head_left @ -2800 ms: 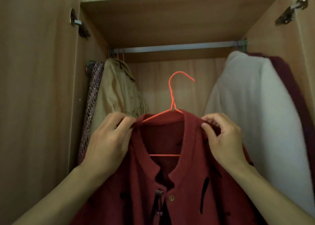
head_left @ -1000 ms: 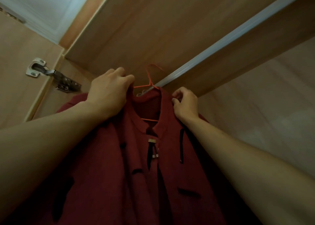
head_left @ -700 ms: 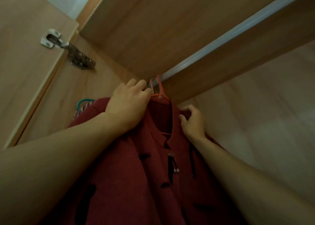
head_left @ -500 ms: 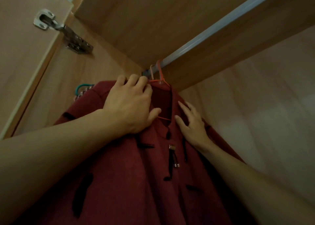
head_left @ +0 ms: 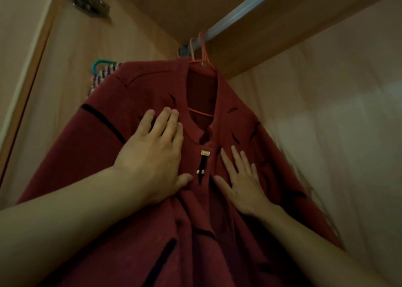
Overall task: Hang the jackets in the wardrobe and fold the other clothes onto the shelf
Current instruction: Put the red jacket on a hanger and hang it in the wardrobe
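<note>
Red jacket [head_left: 217, 199] now hung by orange hanger [head_left: 201, 53] on wardrobe rail [head_left: 245, 7]; collar released. Left hand [head_left: 152, 156] and right hand [head_left: 243, 182] spread flat, smoothing front. Probably hung, ready for next garment.

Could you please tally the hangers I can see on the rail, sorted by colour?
Orange hangers: 1
Pale pink hangers: 1
Teal hangers: 1
Total: 3 hangers, all at the rail; others may be hidden behind the red jacket.
</note>
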A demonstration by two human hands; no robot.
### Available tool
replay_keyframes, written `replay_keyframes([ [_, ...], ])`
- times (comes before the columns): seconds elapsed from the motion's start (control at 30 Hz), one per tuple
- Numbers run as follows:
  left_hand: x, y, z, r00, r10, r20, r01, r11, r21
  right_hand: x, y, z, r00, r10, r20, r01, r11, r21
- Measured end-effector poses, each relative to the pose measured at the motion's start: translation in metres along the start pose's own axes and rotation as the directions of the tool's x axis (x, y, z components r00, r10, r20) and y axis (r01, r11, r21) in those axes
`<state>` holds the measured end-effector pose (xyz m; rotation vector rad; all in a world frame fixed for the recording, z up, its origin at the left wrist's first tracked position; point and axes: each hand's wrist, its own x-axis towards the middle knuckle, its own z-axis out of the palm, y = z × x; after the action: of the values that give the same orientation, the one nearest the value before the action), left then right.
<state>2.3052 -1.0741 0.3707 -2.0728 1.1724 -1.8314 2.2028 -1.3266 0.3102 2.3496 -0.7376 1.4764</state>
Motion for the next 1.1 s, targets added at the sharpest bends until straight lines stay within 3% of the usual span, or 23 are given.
replay_keyframes([
  [0.13, -0.026, 0.014, -0.014, 0.999, 0.046, 0.026, -0.044, 0.997, -0.066, -0.036, 0.001, -0.011, 0.998, -0.024, 0.059, 0.025, 0.999, -0.025],
  [0.27, -0.092, 0.047, -0.025, 0.966, 0.214, 0.147, -0.185, 0.964, -0.189, -0.087, 0.007, -0.011, 0.987, -0.023, 0.161, 0.035, 0.997, -0.073],
  [0.4, -0.124, 0.054, -0.024, 0.92, 0.293, 0.26, -0.262, 0.953, -0.15, -0.128, 0.015, -0.012, 0.93, 0.019, 0.366, 0.053, 0.981, -0.185],
  [0.5, -0.121, 0.048, -0.025, 0.909, 0.284, 0.304, -0.258, 0.958, -0.124, -0.143, 0.015, -0.027, 0.888, 0.041, 0.459, 0.037, 0.986, -0.16],
  [0.87, -0.149, 0.058, -0.091, 0.929, 0.288, 0.233, -0.195, 0.915, -0.352, -0.204, -0.001, -0.098, 0.938, 0.09, 0.335, -0.111, 0.993, 0.045],
  [1.1, -0.165, 0.071, -0.123, 0.961, 0.275, 0.04, -0.204, 0.795, -0.571, -0.251, -0.014, -0.161, 0.933, 0.086, 0.349, -0.061, 0.995, -0.081],
])
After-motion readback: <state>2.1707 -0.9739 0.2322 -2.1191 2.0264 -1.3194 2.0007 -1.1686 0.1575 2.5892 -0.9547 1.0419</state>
